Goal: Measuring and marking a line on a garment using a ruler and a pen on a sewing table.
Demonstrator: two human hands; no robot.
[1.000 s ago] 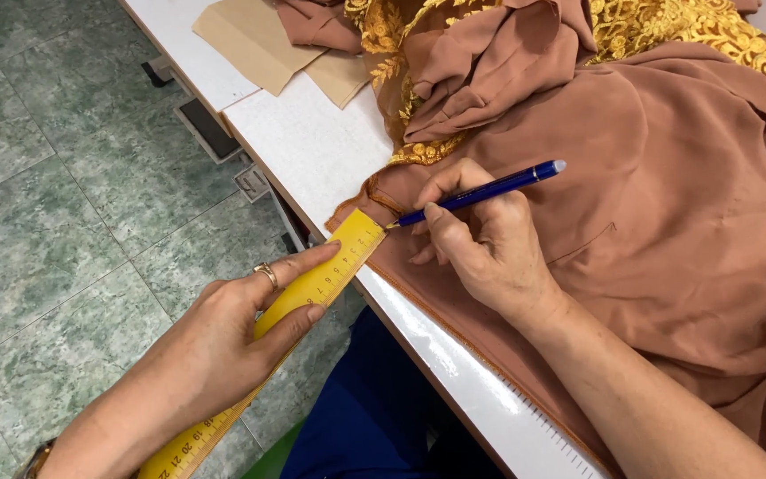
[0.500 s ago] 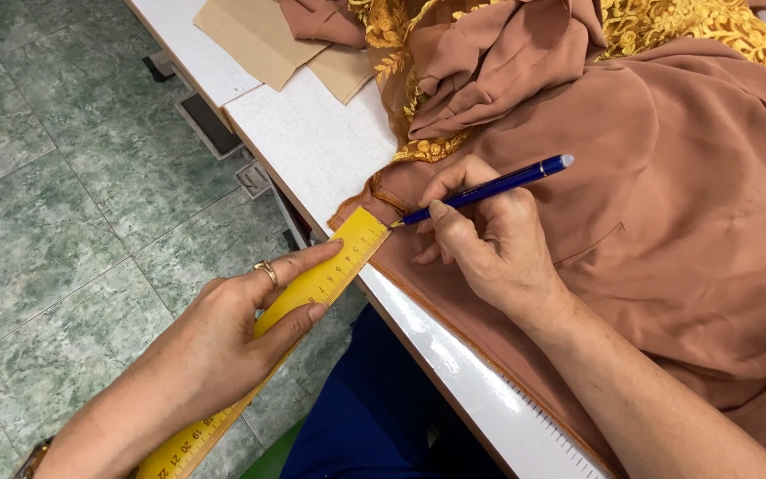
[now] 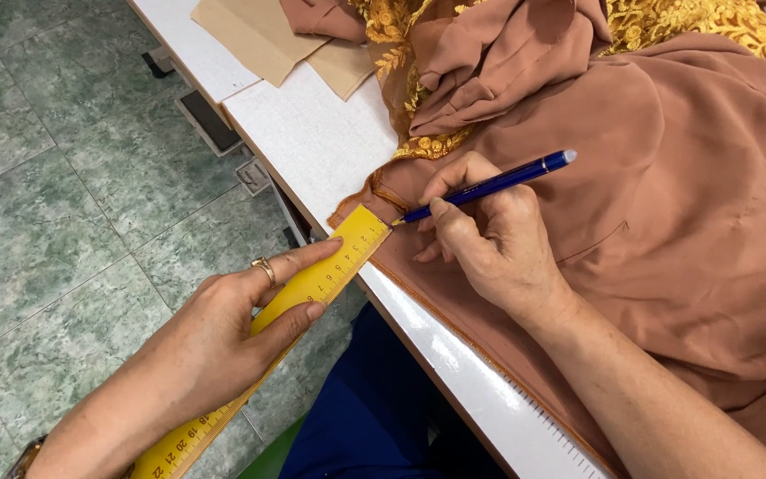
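Two hands at table edge (image 3: 454, 364), left hand (image 3: 223, 333) gripping yellow ruler (image 3: 312, 288), right hand (image 3: 489, 239) holding blue pen (image 3: 489, 186)

A white tabletop (image 3: 312, 142) runs diagonally through the view. At its far edge lie tan paper pieces (image 3: 259, 35), perhaps pattern pieces. Gold embroidered lace (image 3: 711, 22) is bunched toward the far right corner. Below the near edge, green marbled floor tiles (image 3: 55, 204) show.
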